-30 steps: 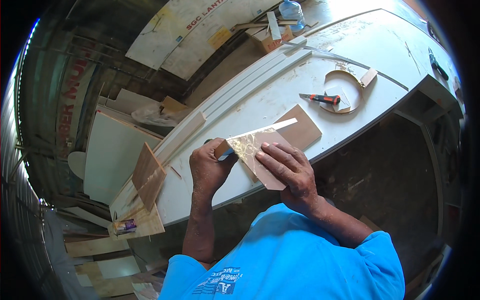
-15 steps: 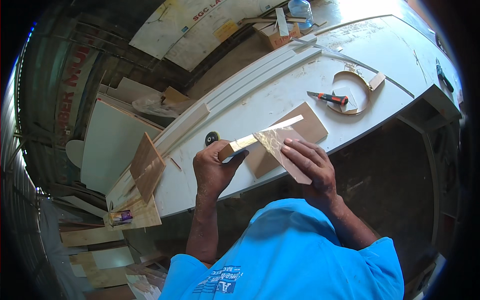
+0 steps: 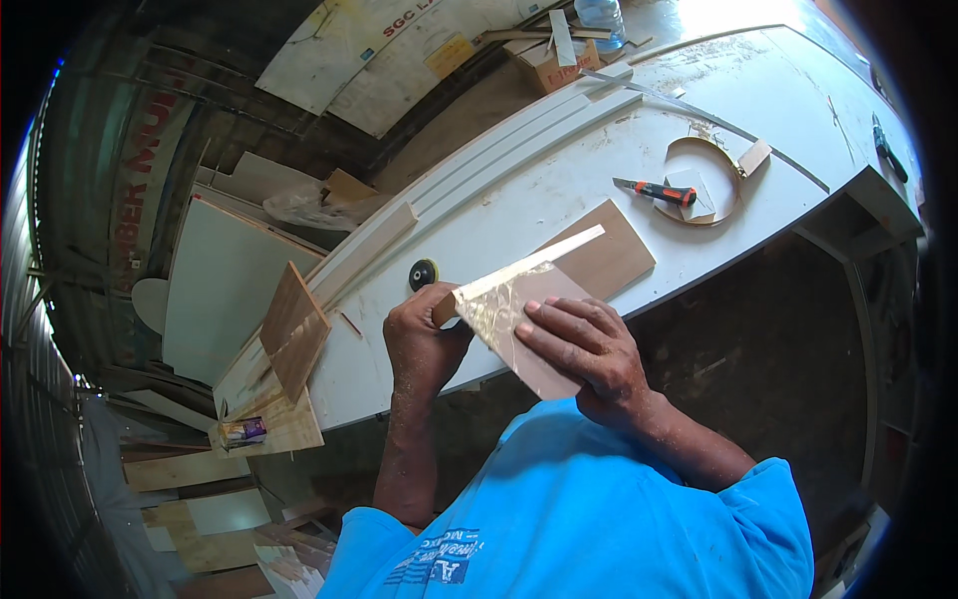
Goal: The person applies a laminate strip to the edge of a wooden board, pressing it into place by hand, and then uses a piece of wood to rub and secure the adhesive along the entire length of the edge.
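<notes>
My left hand [image 3: 424,337] is closed around the near end of a narrow wooden strip [image 3: 571,243], which points up and to the right with its pale edge uppermost. My right hand [image 3: 591,351] grips a thin flat rectangular piece [image 3: 544,289], fingers on top and thumb hidden below. Shiny yellowish smears, like glue, cover the left edge of this piece. That edge lies across the strip's top edge, close to my left hand. Beneath both, a brown wooden panel [image 3: 614,262] rests on the white worktable [image 3: 479,225].
An orange and black utility knife [image 3: 667,192] lies by a coiled brown band [image 3: 740,188]. Beyond my left hand sits a round black and yellow disc [image 3: 423,274]. Long white strips [image 3: 519,153] line the far edge. A wooden board [image 3: 295,332] leans at the left end.
My right hand has drawn the flat piece left and nearer along the strip, toward my left hand. The strip and my left hand have barely moved.
</notes>
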`<state>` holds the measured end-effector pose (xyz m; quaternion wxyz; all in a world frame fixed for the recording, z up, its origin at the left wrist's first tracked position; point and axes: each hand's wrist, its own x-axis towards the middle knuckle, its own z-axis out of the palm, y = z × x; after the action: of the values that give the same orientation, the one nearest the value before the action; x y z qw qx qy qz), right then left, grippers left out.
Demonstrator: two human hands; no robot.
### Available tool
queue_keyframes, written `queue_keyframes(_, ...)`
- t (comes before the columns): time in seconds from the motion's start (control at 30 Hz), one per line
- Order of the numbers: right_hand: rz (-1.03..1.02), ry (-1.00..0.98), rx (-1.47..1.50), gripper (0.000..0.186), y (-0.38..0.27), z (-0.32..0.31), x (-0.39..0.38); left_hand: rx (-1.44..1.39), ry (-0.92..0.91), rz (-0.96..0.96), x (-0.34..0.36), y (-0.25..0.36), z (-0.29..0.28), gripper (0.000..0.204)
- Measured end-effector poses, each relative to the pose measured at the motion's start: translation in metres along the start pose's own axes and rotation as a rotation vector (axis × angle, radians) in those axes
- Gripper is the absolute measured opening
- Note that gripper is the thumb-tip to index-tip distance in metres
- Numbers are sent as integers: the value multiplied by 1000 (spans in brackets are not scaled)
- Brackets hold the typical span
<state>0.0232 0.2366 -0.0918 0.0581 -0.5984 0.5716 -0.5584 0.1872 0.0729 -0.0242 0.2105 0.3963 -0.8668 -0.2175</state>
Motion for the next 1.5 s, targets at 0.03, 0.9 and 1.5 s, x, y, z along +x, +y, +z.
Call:
queue_keyframes(0.03, -30, -36, -12, 60, 0, -3, -2, 19, -5, -37, 1, -1, 0, 24)
queue_keyframes(0.9, 97, -18, -88, 65, 106, 11, -20, -60, -42, -137, 2, -4, 1, 24)
queue_keyframes(1.5, 130, -12, -162, 58, 149, 29, -43, -181, 28, -191, 4, -25, 0, 27)
